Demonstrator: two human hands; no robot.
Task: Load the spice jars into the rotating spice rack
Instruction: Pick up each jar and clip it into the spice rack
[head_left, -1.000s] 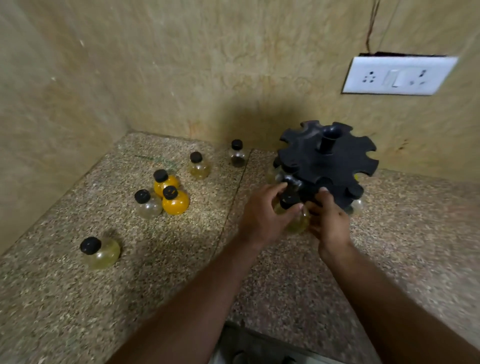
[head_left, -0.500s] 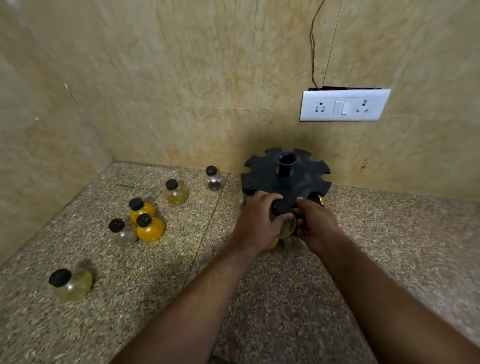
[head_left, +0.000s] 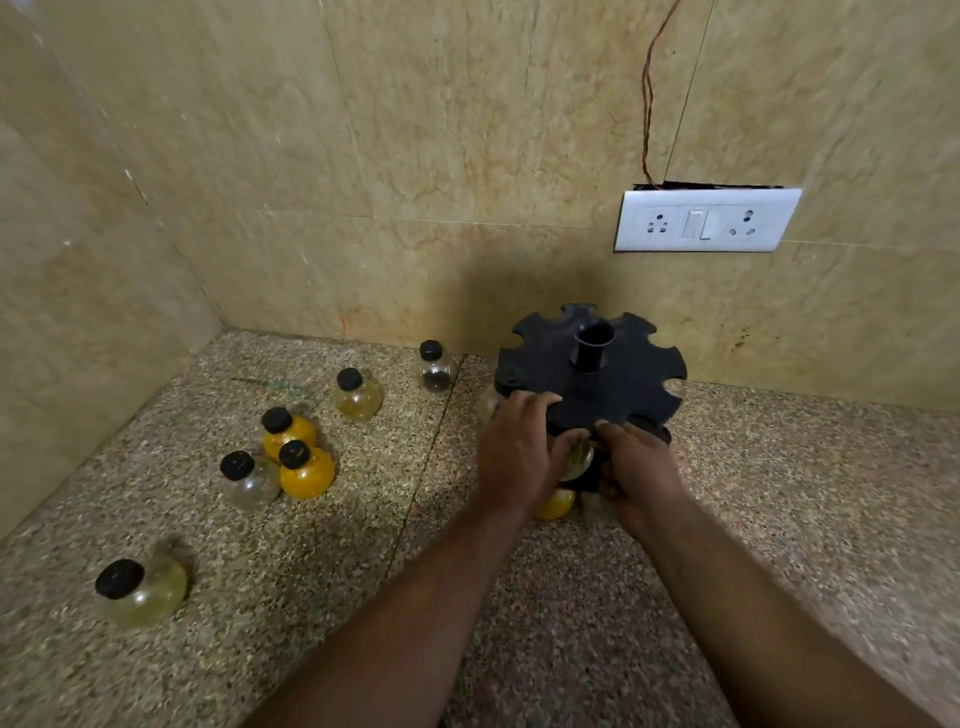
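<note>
Both hands meet at the near edge of a black rotating spice rack (head_left: 592, 379) on a speckled table (head_left: 779, 493). The left hand (head_left: 519, 457) and right hand (head_left: 639, 467) curl their fingers around a pale jar (head_left: 577, 460) at a rack slot. 6 loose jars (head_left: 306, 470) stand well left.

2 hands at black spice rack (head_left: 589, 376), 6 loose jars left

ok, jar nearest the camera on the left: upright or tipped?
Tipped. The jar leans on the countertop, its black cap pointing left and toward the camera.
</note>
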